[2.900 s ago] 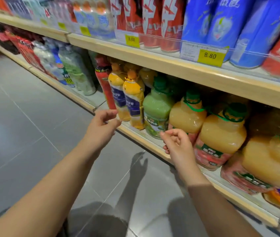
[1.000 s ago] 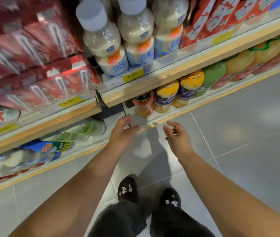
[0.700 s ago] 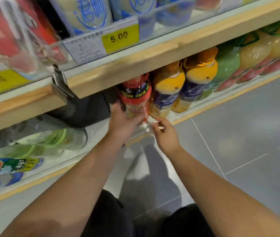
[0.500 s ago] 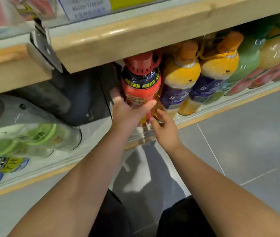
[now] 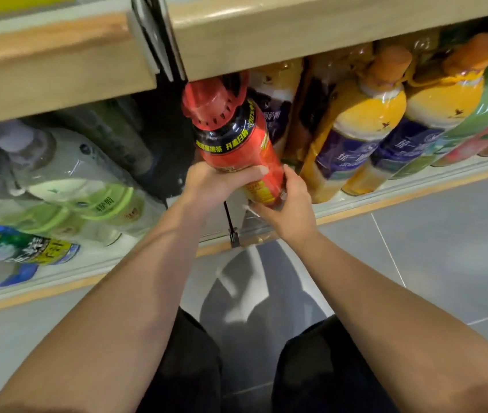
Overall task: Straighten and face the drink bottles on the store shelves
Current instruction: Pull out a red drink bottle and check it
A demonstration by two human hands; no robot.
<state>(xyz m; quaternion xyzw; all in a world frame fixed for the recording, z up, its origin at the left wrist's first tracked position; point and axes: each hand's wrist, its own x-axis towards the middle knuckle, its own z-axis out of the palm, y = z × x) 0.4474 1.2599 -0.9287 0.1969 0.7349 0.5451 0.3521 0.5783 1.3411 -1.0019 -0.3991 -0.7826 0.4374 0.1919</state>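
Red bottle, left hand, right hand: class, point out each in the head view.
red bottle (image 5: 238,155): head view, red body below the black band.
left hand (image 5: 213,186): head view, back of the hand.
right hand (image 5: 293,210): head view, back of the hand.

On my feed, both hands are on the red bottle (image 5: 236,144) at the left end of the lower shelf (image 5: 386,199). The left hand (image 5: 213,186) grips its middle, thumb across the front. The right hand (image 5: 292,208) holds the base, fingers (image 5: 259,208) curled underneath. The bottle leans, its red cap tipped leftward (I can't read the label). Yellow bottles (image 5: 365,123) with orange caps stand just right of it, and pale green bottles (image 5: 87,186) sit further left.
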